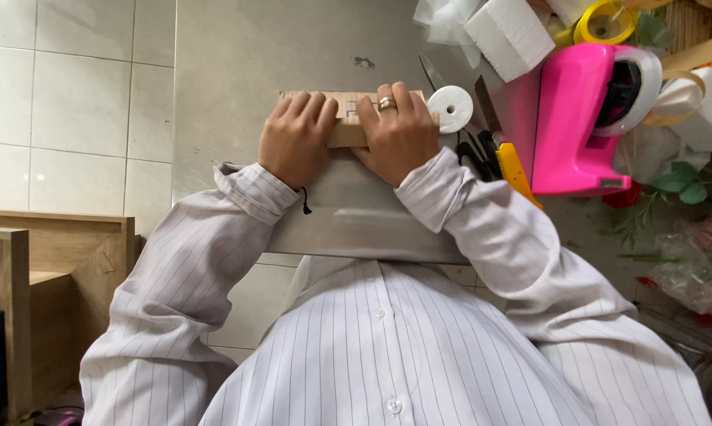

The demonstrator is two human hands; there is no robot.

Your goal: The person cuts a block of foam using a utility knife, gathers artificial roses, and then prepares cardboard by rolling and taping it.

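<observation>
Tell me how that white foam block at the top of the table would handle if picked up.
The white foam block looks like expanded foam, so probably very light and stiff. Its grainy surface should grip rather than slip, though edges may crumble. Its flat faces suggest it won't roll.

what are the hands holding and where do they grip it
Both hands, left and right, press on a wooden block, fingers curled over its far edge.
</observation>
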